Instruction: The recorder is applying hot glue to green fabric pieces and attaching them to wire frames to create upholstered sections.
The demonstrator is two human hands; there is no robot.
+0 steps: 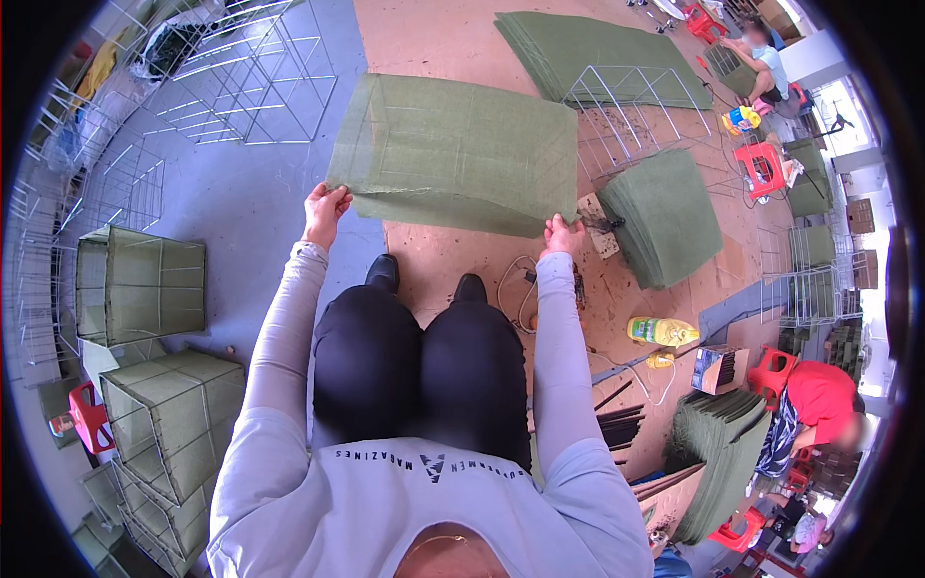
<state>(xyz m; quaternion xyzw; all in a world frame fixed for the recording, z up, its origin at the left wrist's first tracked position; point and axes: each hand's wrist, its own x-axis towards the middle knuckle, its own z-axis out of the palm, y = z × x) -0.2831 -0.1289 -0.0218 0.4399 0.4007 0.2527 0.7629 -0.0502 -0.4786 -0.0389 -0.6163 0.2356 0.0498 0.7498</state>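
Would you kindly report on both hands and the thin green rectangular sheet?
Left fingers pinching thin green rectangular sheet at near-left corner. Right fingers at near-right corner. Looped white cable beside black right shoe, possible snag.

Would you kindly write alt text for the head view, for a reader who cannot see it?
The left hand and right hand hold a wide green sheet by its near edge over the floor. At right are a stack of sheets, a yellow bottle and a person in red; at left, green-covered wire frames.
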